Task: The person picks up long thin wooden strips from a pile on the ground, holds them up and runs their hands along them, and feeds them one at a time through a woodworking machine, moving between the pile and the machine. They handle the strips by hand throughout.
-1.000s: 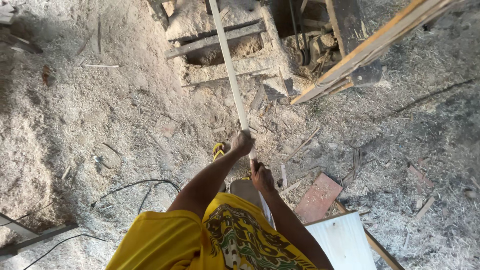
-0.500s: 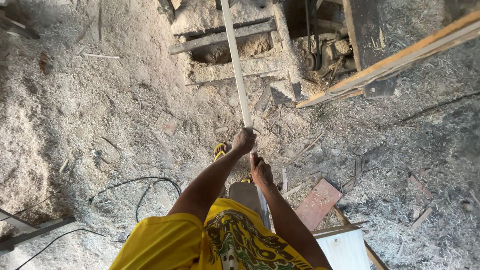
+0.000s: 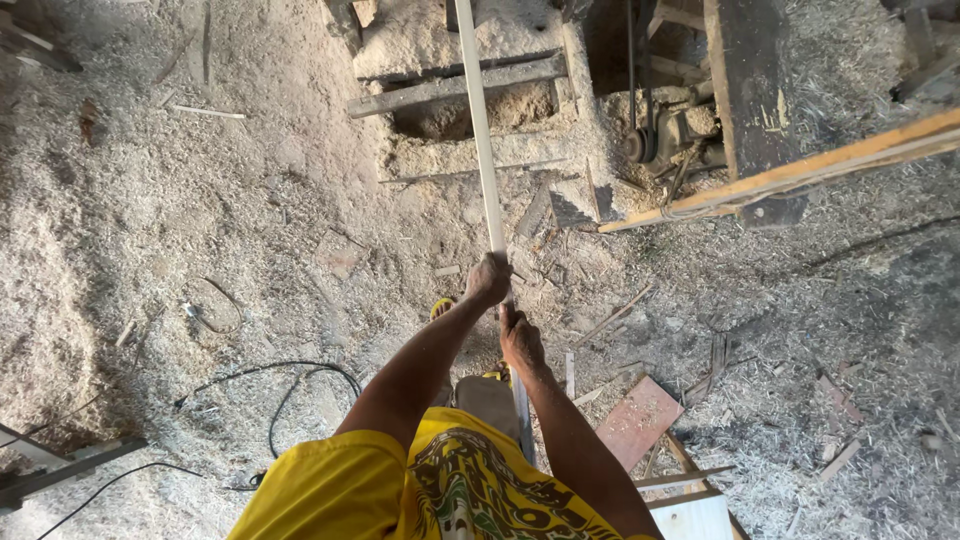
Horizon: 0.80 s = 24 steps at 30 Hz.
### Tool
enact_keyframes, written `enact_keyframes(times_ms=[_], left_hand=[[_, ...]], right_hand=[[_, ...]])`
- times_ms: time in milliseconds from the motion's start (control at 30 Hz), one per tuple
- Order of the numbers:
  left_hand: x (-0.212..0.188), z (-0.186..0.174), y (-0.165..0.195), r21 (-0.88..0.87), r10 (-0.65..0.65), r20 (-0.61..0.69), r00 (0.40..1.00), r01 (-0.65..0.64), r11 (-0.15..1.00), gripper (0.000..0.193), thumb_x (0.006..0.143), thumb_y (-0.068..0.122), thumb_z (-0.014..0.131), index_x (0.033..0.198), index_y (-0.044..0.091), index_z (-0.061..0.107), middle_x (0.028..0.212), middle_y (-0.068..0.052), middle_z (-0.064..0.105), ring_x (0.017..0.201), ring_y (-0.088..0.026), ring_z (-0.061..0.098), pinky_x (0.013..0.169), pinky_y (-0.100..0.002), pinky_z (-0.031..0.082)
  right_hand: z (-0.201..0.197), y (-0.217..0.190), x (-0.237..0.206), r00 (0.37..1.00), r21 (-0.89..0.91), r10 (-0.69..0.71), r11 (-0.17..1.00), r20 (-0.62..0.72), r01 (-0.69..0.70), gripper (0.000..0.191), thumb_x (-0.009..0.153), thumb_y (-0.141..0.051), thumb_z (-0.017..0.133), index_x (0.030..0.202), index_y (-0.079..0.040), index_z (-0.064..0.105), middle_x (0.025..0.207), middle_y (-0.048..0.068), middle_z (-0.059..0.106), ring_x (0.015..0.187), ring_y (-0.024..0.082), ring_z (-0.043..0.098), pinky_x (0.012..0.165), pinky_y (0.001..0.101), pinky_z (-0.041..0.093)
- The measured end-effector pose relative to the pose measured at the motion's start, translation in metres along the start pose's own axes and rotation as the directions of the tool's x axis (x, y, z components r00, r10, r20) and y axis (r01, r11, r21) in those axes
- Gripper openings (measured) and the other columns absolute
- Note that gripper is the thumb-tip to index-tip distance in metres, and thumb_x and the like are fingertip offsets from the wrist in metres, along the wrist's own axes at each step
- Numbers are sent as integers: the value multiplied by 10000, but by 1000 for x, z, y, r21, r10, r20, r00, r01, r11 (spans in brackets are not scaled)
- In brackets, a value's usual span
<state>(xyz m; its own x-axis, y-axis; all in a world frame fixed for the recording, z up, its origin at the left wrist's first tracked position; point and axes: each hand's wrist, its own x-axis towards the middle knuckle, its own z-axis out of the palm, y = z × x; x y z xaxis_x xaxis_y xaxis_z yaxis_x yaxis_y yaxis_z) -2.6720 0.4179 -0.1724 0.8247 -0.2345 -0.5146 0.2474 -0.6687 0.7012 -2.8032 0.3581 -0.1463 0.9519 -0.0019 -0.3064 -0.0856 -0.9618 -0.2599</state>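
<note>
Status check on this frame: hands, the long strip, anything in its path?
Left hand and right hand both gripping long pale wooden strip. Strip runs forward over sawdust-covered floor. Ahead: sawdust-caked timber frame; black cable loops left of legs.

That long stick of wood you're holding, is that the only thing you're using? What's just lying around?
In use:
long pale wooden strip
left hand and right hand, both gripping it

Lying about:
black cable
reddish board scrap
sawdust-covered floor
orange-edged plank
</note>
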Motion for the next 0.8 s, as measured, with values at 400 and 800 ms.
enact_keyframes(times_ms=[400,800], left_hand=[[37,-21,12,25,13,-30,999,-12,1000,437,934,372,640,1198,32,564,1034,-257,717,1005,-468,679,871,-578,517],[77,-51,32,41,-30,38,999,28,999,459,940,353,616,1250,24,535,1005,-204,727,926,-386,723,813,-516,567]], right_hand=[[-9,-1,46,996,22,-32,999,-89,34,793,929,-59,664,1612,-38,262,1080,225,610,798,376,703,639,469,575],[-24,-3,94,999,-7,-37,999,-12,37,834,929,-46,628,1626,-24,170,1101,296,586,766,393,698,597,479,583]])
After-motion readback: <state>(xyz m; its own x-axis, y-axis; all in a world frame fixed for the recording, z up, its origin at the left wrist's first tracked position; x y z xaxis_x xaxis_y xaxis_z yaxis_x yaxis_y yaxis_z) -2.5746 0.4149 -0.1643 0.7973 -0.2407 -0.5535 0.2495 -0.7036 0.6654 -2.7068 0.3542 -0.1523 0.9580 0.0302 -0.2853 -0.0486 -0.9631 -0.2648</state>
